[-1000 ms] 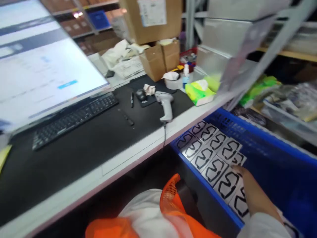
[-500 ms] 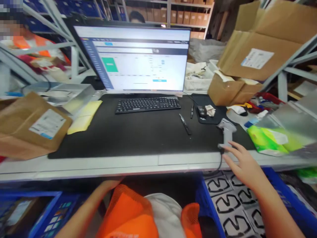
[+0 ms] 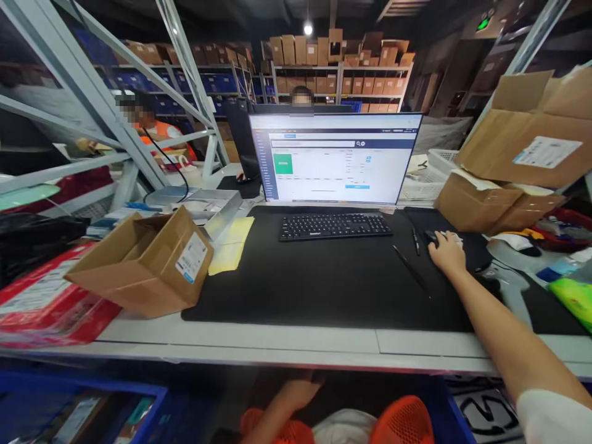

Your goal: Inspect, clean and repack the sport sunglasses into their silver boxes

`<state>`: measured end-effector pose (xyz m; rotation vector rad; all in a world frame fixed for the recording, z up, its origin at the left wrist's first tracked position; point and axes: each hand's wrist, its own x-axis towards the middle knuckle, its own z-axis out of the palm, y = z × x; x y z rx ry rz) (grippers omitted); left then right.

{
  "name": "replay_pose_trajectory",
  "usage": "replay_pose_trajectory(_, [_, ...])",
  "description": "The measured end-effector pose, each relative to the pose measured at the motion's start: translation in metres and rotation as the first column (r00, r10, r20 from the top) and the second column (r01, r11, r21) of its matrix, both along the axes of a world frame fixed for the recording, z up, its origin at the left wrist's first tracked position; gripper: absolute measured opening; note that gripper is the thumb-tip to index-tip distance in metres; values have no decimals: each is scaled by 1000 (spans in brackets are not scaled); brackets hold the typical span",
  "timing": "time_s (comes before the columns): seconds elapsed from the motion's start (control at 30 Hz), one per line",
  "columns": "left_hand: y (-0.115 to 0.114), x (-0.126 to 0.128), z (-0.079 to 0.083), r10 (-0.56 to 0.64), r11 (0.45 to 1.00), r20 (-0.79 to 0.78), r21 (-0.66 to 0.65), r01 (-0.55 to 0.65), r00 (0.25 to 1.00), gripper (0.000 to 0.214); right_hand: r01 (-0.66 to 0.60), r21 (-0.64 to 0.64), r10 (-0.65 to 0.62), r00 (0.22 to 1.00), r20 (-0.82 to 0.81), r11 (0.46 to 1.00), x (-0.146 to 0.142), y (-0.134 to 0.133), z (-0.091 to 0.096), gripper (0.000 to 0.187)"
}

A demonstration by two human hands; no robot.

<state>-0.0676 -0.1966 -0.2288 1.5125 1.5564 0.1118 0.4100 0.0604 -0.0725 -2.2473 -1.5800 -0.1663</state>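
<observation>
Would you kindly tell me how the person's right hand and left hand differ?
The right hand reaches out over the black mat and rests on the mouse; the left hand sits low beneath the desk edge, by the orange vest. The right hand is well lit; the left hand is in shadow. Both are bare.

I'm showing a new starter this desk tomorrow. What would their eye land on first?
The lit monitor stands at the middle of the desk, behind a black keyboard on a black mat. The person's right hand lies over a mouse to the right of the keyboard. An open cardboard box lies tipped at the mat's left edge.
</observation>
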Motion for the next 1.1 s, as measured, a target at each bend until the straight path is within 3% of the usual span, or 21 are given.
replay_pose_trajectory(0.13, [2,-1,-14,-209,978,75,36,207,975,69,-24,77,22,999,27,997,8,7,-19,58])
replay_pose_trajectory(0.3, [-14,-6,-12,-299,950,44,-79,302,953,73,-102,98,97,994,49,990,23,18,-33,62])
replay_pose_trajectory(0.47, [-2,-17,-13,-246,968,62,-29,248,967,70,-163,116,156,985,69,980,30,23,-39,57])
replay_pose_trajectory(0.67, [6,-20,-19,-216,974,-82,-94,208,973,66,-195,146,185,979,82,970,35,26,-43,56])
replay_pose_trajectory(0.9, [3,-17,-9,-203,977,-54,-71,199,978,66,-221,183,209,974,84,958,39,30,-47,50])
replay_pose_trajectory(1.1, [8,-15,-15,-232,967,-68,-126,223,970,68,-139,215,124,989,79,967,32,23,-42,57])
